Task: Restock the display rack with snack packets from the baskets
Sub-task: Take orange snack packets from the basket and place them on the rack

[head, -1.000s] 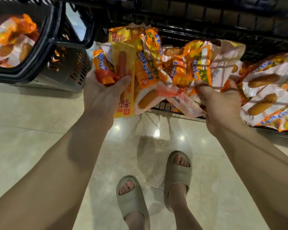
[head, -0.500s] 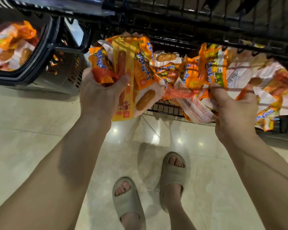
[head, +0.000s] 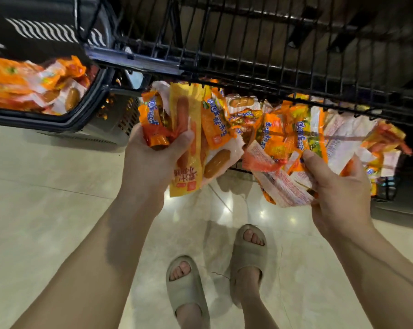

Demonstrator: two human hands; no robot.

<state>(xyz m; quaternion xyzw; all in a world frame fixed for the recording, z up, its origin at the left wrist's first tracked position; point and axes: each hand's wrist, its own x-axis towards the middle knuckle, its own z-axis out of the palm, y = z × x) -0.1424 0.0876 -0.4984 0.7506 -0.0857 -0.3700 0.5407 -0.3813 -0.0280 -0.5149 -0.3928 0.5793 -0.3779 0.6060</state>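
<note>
Standing at a black wire rack [head: 248, 67], looking down past both forearms. Gripping a bunch of packets [head: 151, 112] in the left hand [head: 153, 160], thumb pressed across the front, fingers curled behind. Among them a long yellow packet [head: 185, 138] with a sausage showing through, upright, lower end hanging below the palm. Orange ones fanned to either side of it. Holding a second bunch [head: 284, 186] in the right hand [head: 336, 186], thumb on top, mostly white printed backs turned near, tilted down to the left. Hands apart, one bunch clamped in each, with bare floor [head: 46, 198] between them. Both bunches held up at the near edge of the rack's lower shelf, just under the wire front of the shelf above. More orange packets heaped on that lower shelf, behind and to the right of the right hand. Far left, a black basket [head: 86, 119] low beside the rack, filled with the same orange and white packets. Nearer, glossy pale tile with lamp glare, and two feet in beige slippers [head: 186, 288], toes pointing toward the rack.
</note>
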